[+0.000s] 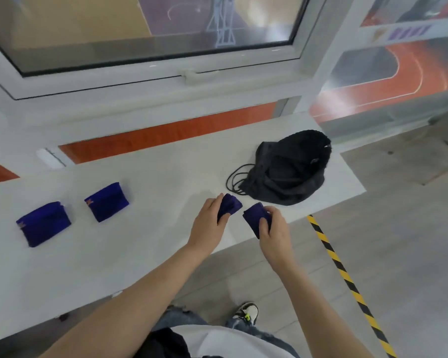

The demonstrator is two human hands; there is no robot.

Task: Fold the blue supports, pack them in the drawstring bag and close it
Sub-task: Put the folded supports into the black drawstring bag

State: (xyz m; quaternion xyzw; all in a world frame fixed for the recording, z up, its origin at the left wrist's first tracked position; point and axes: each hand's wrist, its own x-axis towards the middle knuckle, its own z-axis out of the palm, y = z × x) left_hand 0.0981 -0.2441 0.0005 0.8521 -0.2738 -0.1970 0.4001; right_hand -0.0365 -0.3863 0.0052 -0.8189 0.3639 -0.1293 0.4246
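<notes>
Our left hand (209,218) has its grip clamped on one folded blue support (229,205), thumb and fingers curled round it so only the far end shows. Our right hand (272,226) pinches a second folded support (254,215), fingers lying over its top face. The two bundles sit close together but apart, low over the near edge of the tabletop (166,174).

The step in hand, as we judge it, is carrying these two into the black drawstring bag (287,171). To do it well we should keep each fold squeezed flat so it does not spring open, and feed one bundle at a time. We would free one hand to lift the bag's slack mouth, since the opening looks collapsed and we cannot tell how wide it gapes.

From the grip, the bag lies near at about one o'clock, with its cord loops (234,180) spilling toward us at twelve. Two more folded supports wait well apart at about nine o'clock: one (106,202) nearer, one (43,224) further left.
</notes>
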